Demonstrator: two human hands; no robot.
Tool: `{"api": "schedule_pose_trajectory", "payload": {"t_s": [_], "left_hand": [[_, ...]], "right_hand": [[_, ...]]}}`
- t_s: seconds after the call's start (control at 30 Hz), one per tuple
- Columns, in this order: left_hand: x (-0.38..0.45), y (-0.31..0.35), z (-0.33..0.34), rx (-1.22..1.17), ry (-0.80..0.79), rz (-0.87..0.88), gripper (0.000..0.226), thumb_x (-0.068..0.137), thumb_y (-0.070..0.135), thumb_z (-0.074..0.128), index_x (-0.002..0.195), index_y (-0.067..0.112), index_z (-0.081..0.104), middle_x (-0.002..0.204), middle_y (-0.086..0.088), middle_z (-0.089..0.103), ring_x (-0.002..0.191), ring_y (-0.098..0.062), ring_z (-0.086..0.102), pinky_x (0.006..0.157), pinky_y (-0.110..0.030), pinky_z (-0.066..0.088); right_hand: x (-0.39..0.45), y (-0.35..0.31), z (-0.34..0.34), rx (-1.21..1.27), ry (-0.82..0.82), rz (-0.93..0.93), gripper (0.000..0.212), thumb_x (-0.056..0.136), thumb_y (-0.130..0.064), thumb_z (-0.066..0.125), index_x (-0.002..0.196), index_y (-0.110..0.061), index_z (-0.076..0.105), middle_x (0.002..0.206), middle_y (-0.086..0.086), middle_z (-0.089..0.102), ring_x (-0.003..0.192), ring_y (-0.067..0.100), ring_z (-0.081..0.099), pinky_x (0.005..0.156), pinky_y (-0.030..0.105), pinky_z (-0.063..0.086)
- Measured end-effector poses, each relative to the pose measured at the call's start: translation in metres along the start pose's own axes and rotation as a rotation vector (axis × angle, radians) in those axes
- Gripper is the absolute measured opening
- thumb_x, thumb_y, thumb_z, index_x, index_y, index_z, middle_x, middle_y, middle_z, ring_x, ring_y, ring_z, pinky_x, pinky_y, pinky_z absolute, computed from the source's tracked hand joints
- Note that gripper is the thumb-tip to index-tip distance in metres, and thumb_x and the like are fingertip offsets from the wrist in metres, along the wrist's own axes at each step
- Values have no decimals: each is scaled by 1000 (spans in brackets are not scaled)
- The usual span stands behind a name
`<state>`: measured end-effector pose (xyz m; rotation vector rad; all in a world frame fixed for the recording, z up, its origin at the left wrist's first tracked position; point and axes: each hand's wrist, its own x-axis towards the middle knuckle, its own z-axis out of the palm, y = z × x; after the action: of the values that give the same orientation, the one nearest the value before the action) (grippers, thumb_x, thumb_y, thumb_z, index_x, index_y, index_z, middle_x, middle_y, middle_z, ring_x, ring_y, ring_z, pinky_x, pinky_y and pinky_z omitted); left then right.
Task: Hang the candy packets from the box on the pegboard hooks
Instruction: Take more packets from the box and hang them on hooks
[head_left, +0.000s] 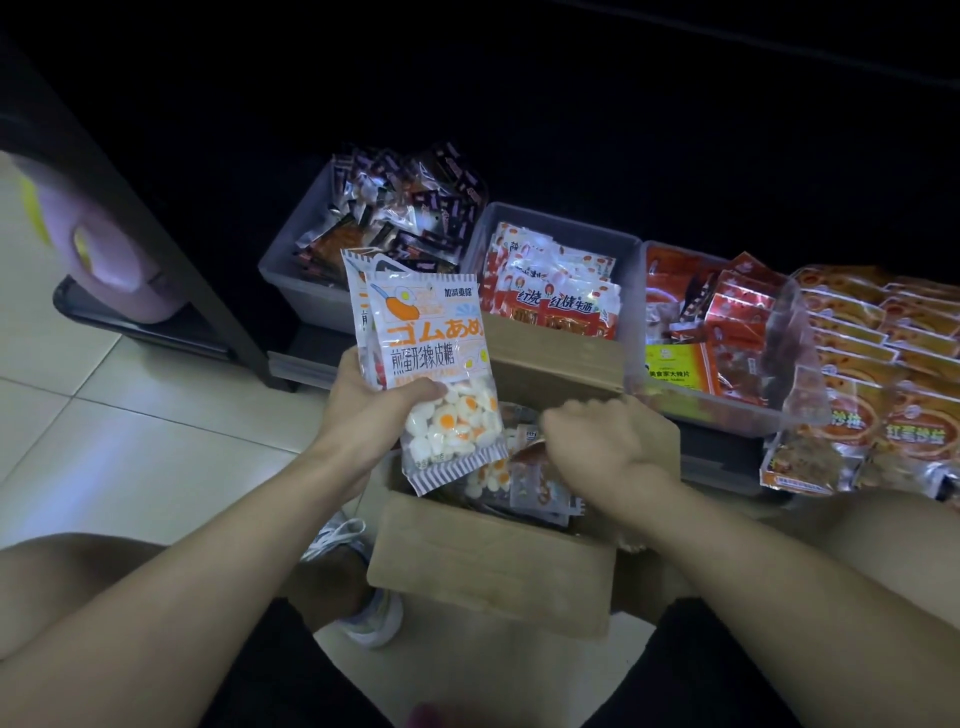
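**Candy packets held above the open box**

The candy packets (423, 358), at least two stacked, printed with fried-egg gummies, stand upright in the left hand (371, 402), thumb curled across their front, just above the cardboard box (491, 566). More packets lie inside the box. The right hand (605, 439) reaches into the box with fingers bent downward; whether it grips anything cannot be told. Behind the box sit three clear bins: one of dark snack packs (306, 270), one of red packs (561, 223), one further right (727, 410). The box rests on the tiled floor (130, 457).
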<state>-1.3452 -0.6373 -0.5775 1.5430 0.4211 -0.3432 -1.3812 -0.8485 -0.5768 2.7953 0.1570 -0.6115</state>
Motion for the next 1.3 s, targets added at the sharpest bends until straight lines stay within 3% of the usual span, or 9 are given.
{"api": "schedule_pose_trajectory", "payload": {"t_s": [0.23,0.33,0.47,0.67,0.8,0.87,0.97,1.07,1.3], "left_hand": [[1,3,0,-70,-73,37,62,81,2,86,130,20,52,115,1,78,95,-16,78,66,-27,62],[-2,7,6,-123,-198,11,58,74,9,91,125,16,65,116,-9,81,103,-33,79,94,-55,62],[-6,12,11,-265,-341,-27,50,77,26,85,121,4,76,122,-24,76,107,-41,76,81,-45,66],[-12,19,7,-300,-353,-67,78,75,46,89,136,3,66,127,-23,74,116,-42,73,94,-54,63],[-20,18,13,-221,-392,-52,11,85,15,74,87,18,85,98,-11,83,83,-23,81,82,-39,66],[-21,15,16,-222,-386,-38,31,90,6,70,70,24,85,86,-5,83,72,-17,80,73,-34,66],[-22,17,21,-256,-338,20,18,76,11,77,93,16,79,96,-11,83,77,-22,81,67,-34,67],[-19,21,20,-310,-257,44,40,70,16,84,109,11,74,109,-17,81,91,-30,81,74,-39,66],[-26,53,12,-377,-150,138,81,61,25,89,133,19,53,113,-6,81,101,-28,80,87,-46,66]], "right_hand": [[-28,59,-24,1022,966,-60,61,74,20,59,114,-20,81,123,-5,75,119,22,69,94,41,59],[-23,57,-28,1194,940,-364,49,83,15,77,111,-25,80,132,-15,69,131,22,58,107,37,48],[-10,52,-25,1097,760,-388,100,71,35,56,116,-54,74,140,-24,63,141,17,47,116,28,36],[-16,57,-32,1066,600,-438,100,72,31,42,114,-54,76,150,-28,53,145,6,42,121,33,33],[-17,50,-26,1099,580,-390,97,75,31,39,123,-46,74,156,-22,49,147,0,38,118,19,32],[-15,48,-25,1279,591,-246,83,92,25,41,132,-43,66,154,-13,53,143,-2,45,113,15,41],[-14,40,-30,1754,589,89,34,112,-24,45,126,-46,67,124,-18,74,118,4,68,107,45,54],[-30,28,-42,1812,422,98,32,101,-56,54,114,-34,74,109,-16,77,104,-1,71,100,36,52],[-36,5,-60,1811,416,30,21,97,-28,71,118,-22,71,107,-4,81,102,17,77,89,37,59]]}}
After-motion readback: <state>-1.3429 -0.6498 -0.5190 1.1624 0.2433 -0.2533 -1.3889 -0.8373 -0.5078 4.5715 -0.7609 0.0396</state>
